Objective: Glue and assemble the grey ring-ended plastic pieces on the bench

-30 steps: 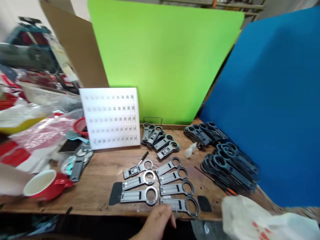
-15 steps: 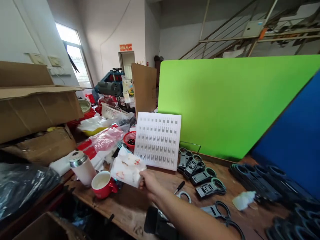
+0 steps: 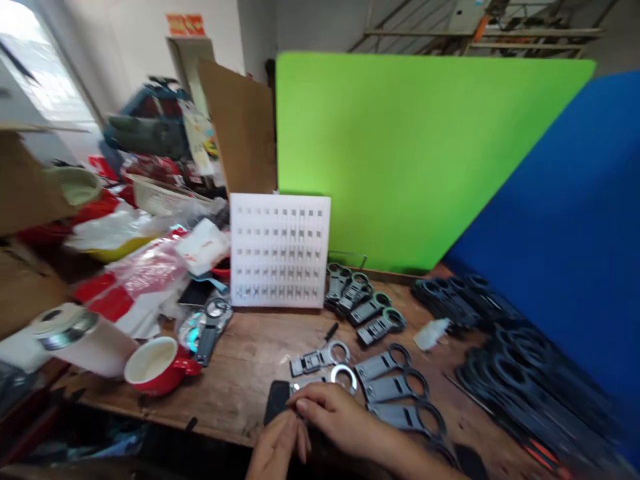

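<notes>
The white packet (image 3: 203,247) has moved since the earlier frame: seen in the head view, it has left the right hand (image 3: 335,415) and lies left of the foam board (image 3: 280,253). That hand has come back to meet the left hand (image 3: 274,445) at the near edge of the worktop (image 3: 240,373). Their fingers curl together beside the black pad (image 3: 277,400); I can't tell whether they grip anything. For such close work I'd keep the wrists steady, let the fingertips do the moving, and lift the right forearm clear of the grey parts (image 3: 390,388), which look easy to nudge. These lie in two rows, some partly hidden by the hands: slim, dark-slotted bars ending in open rings.
</notes>
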A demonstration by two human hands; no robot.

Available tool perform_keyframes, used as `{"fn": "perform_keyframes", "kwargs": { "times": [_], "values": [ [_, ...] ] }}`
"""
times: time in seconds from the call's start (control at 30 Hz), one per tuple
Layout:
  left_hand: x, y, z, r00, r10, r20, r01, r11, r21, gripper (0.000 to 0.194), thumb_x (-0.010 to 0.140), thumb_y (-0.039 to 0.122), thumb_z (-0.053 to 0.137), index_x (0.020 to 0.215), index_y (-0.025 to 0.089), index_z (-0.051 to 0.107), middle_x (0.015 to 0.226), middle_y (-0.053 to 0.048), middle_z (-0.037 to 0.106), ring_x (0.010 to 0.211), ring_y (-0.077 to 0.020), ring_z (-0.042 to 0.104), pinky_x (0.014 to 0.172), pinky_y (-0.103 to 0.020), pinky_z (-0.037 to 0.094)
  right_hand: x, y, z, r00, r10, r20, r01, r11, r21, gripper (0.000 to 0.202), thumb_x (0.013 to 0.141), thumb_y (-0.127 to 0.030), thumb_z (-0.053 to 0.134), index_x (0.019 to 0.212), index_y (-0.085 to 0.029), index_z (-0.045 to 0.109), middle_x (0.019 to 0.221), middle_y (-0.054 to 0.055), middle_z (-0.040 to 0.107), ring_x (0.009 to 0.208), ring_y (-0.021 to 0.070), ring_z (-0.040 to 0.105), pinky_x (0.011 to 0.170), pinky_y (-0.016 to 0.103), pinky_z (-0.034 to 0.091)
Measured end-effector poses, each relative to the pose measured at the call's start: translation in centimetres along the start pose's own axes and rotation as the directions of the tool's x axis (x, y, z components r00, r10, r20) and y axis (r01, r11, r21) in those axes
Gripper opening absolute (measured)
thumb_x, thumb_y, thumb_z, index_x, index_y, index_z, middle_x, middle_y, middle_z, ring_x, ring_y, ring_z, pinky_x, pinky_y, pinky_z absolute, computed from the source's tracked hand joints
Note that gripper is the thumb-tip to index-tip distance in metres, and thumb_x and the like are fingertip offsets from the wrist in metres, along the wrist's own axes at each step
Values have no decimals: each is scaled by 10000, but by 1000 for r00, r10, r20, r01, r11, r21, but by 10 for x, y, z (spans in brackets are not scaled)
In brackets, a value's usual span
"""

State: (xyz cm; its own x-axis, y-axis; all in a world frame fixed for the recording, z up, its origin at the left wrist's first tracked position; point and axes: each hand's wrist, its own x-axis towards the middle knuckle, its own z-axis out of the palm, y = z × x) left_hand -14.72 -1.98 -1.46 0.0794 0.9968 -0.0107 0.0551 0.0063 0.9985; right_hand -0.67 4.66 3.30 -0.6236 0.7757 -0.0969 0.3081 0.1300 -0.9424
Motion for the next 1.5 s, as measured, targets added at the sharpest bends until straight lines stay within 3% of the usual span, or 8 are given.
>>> {"fn": "perform_keyframes", "kwargs": {
  "times": [0.2,0.37,0.47,0.67,0.87,1.03,1.3,1.5],
  "values": [
    [17,15,69,968,106,227,-106,994,-10,489,921,446,291,577,184,519,676,-34,552,702,-158,535,672,-263,417,-88,26,-43,931,177,-319,-156,984,89,231,812,-321,540,934,-188,683,901,44,695,855,189,620,798,301,461],
    [24,11,105,893,114,435,-260,920,294,296,910,348,383,860,226,648,1045,-66,617,994,-201,556,863,-336,432,-152,68,-88,716,284,-638,-338,940,39,249,812,-365,508,885,-188,667,859,45,683,819,200,609,771,309,456],
    [24,-1,122,830,125,543,-410,796,445,212,888,287,440,990,249,623,1063,-58,623,998,-210,564,870,-372,452,-182,92,-99,656,331,-679,-443,896,9,251,813,-372,502,895,-195,659,866,45,686,818,208,615,762,313,452],
    [27,-30,158,738,225,636,-624,586,517,163,867,224,480,974,227,603,1059,-54,632,981,-217,579,854,-401,487,-201,119,-88,671,339,-659,-480,876,-39,225,848,-335,473,891,-210,656,886,34,691,835,192,621,767,293,448],
    [30,-49,164,709,284,645,-674,541,502,139,866,188,471,924,208,596,1046,-60,632,952,-200,577,828,-376,490,-201,124,-90,780,225,-584,-456,843,-285,201,882,-259,462,897,-226,660,888,30,682,858,183,609,792,291,430],
    [29,-47,165,679,197,707,-707,437,556,287,872,160,441,1109,259,570,1108,-56,597,946,-210,551,804,-377,472,-199,131,-93,807,152,-571,-427,818,-386,183,877,-195,494,899,-216,674,864,34,645,846,170,593,781,274,438],
    [30,-38,170,584,97,806,-803,217,556,478,820,81,443,1257,271,493,1241,-49,568,951,-224,541,801,-373,435,-215,145,-76,765,35,-644,-448,747,-491,292,907,-205,439,1133,-210,624,970,78,641,938,191,591,848,330,477],
    [32,-43,181,468,146,871,-876,209,435,389,851,154,402,1217,152,536,1332,-89,527,1202,-223,460,1018,-392,272,-249,150,-55,861,-63,-505,-374,595,-711,359,885,-222,476,1233,-217,559,1278,78,561,1267,272,406,1002,497,391]
  ]
}}
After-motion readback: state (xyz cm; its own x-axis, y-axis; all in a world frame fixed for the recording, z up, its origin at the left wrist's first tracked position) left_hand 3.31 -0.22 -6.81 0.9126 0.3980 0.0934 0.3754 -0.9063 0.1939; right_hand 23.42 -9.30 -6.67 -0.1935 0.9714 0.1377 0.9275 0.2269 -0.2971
